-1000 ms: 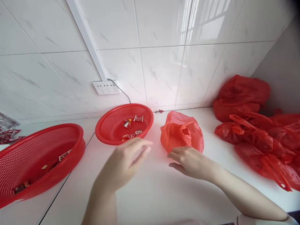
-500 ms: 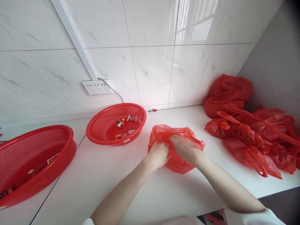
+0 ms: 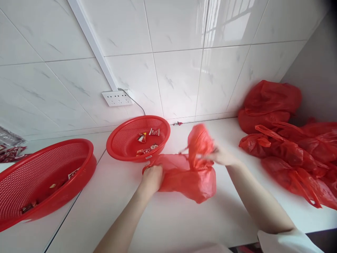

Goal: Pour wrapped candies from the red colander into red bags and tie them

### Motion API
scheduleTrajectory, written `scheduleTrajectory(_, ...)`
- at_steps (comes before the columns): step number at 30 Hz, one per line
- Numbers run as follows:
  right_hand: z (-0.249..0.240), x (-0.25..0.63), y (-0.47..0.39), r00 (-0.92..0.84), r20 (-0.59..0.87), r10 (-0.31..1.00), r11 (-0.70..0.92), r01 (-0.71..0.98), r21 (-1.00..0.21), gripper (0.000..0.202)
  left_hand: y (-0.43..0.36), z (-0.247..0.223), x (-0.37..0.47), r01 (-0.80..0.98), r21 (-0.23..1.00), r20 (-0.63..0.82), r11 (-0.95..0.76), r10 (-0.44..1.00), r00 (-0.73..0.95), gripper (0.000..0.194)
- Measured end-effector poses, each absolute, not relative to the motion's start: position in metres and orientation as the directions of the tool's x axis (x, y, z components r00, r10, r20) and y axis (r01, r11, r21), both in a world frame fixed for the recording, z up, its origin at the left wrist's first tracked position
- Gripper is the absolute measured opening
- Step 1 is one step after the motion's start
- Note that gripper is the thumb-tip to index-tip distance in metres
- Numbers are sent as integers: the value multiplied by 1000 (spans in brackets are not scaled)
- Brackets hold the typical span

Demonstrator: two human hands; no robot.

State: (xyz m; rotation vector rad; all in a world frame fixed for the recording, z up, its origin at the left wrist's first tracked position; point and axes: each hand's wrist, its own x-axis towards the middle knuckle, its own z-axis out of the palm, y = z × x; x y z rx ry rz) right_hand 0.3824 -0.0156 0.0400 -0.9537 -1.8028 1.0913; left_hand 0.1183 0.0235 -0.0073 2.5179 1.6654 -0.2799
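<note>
A thin red plastic bag (image 3: 181, 179) lies stretched between my hands on the white table. My left hand (image 3: 153, 175) is closed on its left edge, near the middle basket. Higher and to the right, my right hand (image 3: 217, 154) grips a gathered, raised part of the same bag; its fingers are somewhat blurred. The bag's right part bulges toward the table's front edge. What is inside the bag cannot be made out.
A red basket (image 3: 118, 140) behind the bag holds several wrapped pieces; a larger red basket (image 3: 86, 161) stands at the left. Filled red bags (image 3: 295, 151) are heaped at the right. A small wrapped piece (image 3: 178, 123) lies by the wall, below a socket strip (image 3: 117, 98).
My hands have moved apart, the left one leftward and the right one rightward and up. The bag is now pulled wide, with part of it lifted. The view has shifted slightly left.
</note>
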Motion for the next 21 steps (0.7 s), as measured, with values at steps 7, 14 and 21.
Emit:
scheduleTrajectory(7,64,436,30,586,607,536,642,183,-744,30,0,-8,113,900,-95,-63,-425,905,420,20)
scheduleTrajectory(14,38,487,51,663,701,264,570,479,-668,41,-24,4,112,887,3,-5,-461,887,461,38)
scheduleTrajectory(21,65,514,43,629,777,-1,468,687,-556,52,-47,29,106,816,368,-106,-447,851,514,45)
